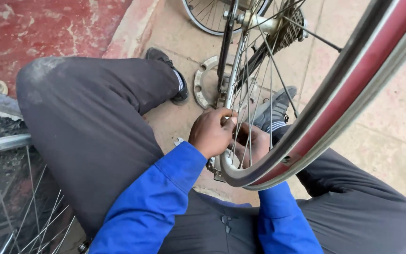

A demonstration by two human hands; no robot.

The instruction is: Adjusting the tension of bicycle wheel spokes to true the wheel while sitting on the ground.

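Note:
A bicycle wheel rim with a dark red inner strip stands upright between my knees, its spokes running up to a hub and sprocket cluster. My left hand is closed around spokes near the bottom of the rim. Behind the spokes my right hand also has its fingers curled at the spokes, partly hidden by the rim. Both arms wear blue sleeves.
My legs in dark grey trousers spread to either side, with black shoes on the tan concrete floor. A round metal ring lies by the wheel stand. A second spoked wheel sits at the lower left. Another rim shows at the top.

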